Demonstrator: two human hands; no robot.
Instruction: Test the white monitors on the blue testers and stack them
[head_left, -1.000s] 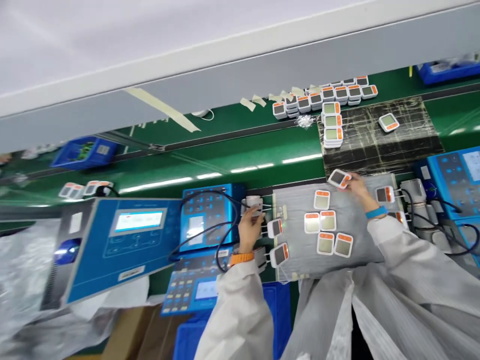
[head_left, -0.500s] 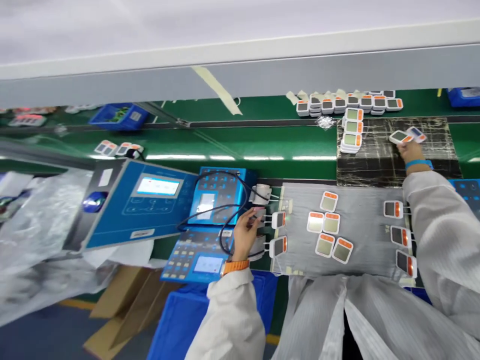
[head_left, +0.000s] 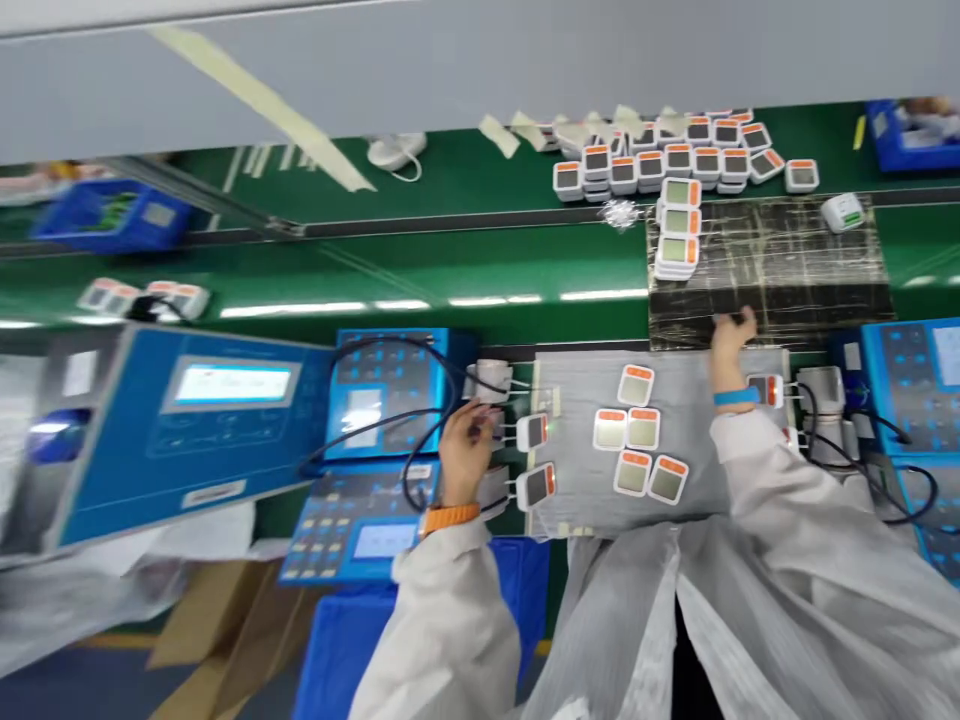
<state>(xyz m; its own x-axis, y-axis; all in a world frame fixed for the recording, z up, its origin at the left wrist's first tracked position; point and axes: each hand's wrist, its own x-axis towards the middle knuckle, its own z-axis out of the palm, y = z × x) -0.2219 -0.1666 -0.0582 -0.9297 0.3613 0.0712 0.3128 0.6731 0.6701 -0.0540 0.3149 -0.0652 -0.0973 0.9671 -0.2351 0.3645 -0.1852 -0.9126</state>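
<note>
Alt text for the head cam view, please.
Two bare hands work over a grey mat on a green bench: the left hand is beside a white orange-edged display unit and a blue keypad tester, the right hand at a black taped mat. Five similar units lie between them.

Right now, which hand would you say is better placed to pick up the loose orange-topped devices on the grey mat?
The right hand seems better placed: it is closer to the loose orange-topped devices on the grey mat and looks empty. The left hand is farther off, beside the white fixture.
</note>
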